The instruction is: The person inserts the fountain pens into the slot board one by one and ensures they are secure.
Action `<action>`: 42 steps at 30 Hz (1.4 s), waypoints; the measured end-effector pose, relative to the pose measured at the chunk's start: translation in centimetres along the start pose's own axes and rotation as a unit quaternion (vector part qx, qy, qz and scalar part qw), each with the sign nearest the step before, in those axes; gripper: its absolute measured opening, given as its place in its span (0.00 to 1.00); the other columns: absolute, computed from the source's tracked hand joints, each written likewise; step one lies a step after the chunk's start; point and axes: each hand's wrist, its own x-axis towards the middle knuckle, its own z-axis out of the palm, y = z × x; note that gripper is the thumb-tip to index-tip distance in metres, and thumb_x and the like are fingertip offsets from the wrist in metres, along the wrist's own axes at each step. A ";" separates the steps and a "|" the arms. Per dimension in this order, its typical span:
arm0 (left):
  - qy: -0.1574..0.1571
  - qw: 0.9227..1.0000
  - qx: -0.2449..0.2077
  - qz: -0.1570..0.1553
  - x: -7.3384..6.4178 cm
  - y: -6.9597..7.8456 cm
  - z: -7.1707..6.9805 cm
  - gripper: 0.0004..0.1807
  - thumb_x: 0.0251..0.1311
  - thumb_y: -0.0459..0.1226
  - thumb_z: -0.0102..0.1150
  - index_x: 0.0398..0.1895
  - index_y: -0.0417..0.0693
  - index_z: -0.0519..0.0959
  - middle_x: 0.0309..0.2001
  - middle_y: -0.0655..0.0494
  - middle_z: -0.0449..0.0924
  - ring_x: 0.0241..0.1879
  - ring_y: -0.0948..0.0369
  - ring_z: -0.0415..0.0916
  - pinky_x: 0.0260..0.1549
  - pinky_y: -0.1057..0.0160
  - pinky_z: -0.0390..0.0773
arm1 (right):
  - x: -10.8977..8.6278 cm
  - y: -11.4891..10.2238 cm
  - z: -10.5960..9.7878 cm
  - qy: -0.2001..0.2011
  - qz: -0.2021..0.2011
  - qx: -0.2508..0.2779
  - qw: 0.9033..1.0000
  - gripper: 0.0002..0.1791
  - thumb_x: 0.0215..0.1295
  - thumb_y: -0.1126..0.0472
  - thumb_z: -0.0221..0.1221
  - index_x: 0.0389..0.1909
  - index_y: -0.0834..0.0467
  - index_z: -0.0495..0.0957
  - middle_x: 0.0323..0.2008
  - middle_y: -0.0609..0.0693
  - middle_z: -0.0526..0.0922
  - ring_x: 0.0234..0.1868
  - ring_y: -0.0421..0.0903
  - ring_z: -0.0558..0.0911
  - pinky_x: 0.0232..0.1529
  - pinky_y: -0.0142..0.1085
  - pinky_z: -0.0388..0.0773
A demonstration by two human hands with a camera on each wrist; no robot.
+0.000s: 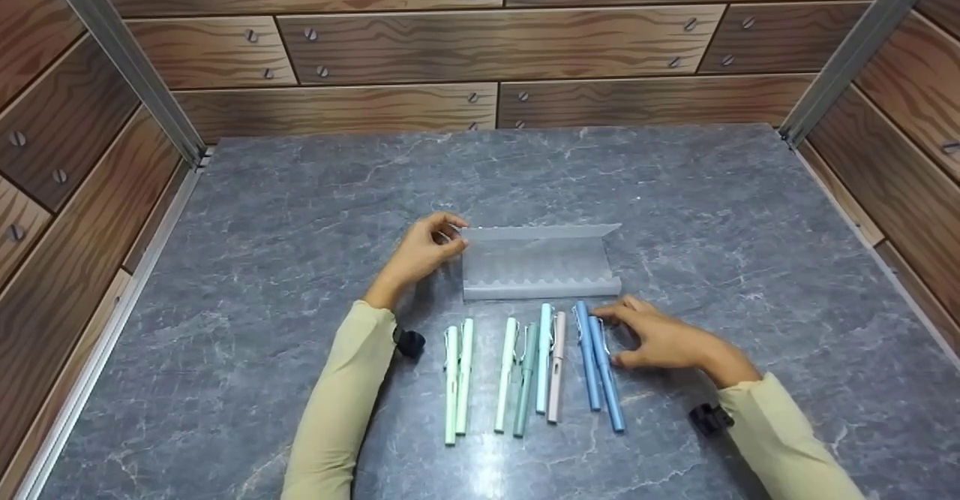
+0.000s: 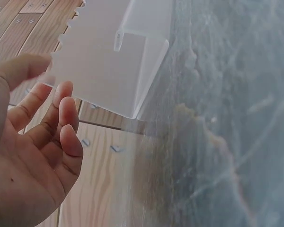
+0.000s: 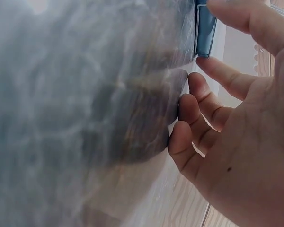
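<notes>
Pale yellow sleeves [image 1: 334,402] up front, reaching in from the bottom edge, a small black device [image 1: 409,343] at each wrist! Between those arms, eight capped pens lie on the grey marbled counter [image 1: 240,335]: a pale green pair [image 1: 451,387] on the left, then a light green pen [image 1: 505,380], a dark green pen [image 1: 524,384], a light blue pen [image 1: 543,357] and a taupe pen [image 1: 556,372] bunched in the middle.

On the right, a blue pen [image 1: 587,357] and a second blue pen [image 1: 608,380], slanting side by side, and right there is the right hand [image 1: 664,335]! Its thumb and index finger are spread at the outer pen's cap, touching, the other fingers loosely bent. Just beyond the pens sits the frosted translucent case [image 1: 541,290], unfolded, its notched ridge facing the row, its far flap tilted up. And the left hand [image 1: 420,252]? Thumb and index pinch that flap's left corner. Wood-patterned panels [image 1: 397,46] wall the back.
</notes>
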 end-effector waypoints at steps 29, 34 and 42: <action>0.016 0.999 -0.028 0.010 0.4 -0.3 0.2 0.10 0.64 0.33 0.56 0.45 0.35 0.78 0.31 0.52 0.80 0.27 0.65 0.72 0.28 0.71 0.72 | -0.3 0.1 -0.3 0.019 -0.042 0.113 0.993 0.36 0.58 0.65 0.62 0.66 0.67 0.59 0.38 0.53 0.78 0.35 0.36 0.75 0.39 0.29 0.76; 0.021 0.999 -0.031 0.016 0.4 -0.6 0.3 0.10 0.63 0.32 0.56 0.43 0.34 0.78 0.30 0.50 0.80 0.26 0.67 0.72 0.27 0.72 0.72 | -0.4 0.0 -0.5 0.009 -0.013 0.152 0.988 0.38 0.58 0.68 0.60 0.69 0.66 0.54 0.36 0.53 0.79 0.35 0.38 0.77 0.38 0.30 0.78; 0.026 0.999 -0.041 0.018 0.5 -0.8 0.4 0.10 0.63 0.32 0.56 0.43 0.34 0.78 0.31 0.50 0.80 0.29 0.57 0.75 0.27 0.71 0.72 | -0.4 0.1 -0.7 -0.002 0.023 0.218 0.976 0.40 0.56 0.74 0.55 0.69 0.65 0.49 0.35 0.56 0.78 0.34 0.46 0.78 0.32 0.31 0.75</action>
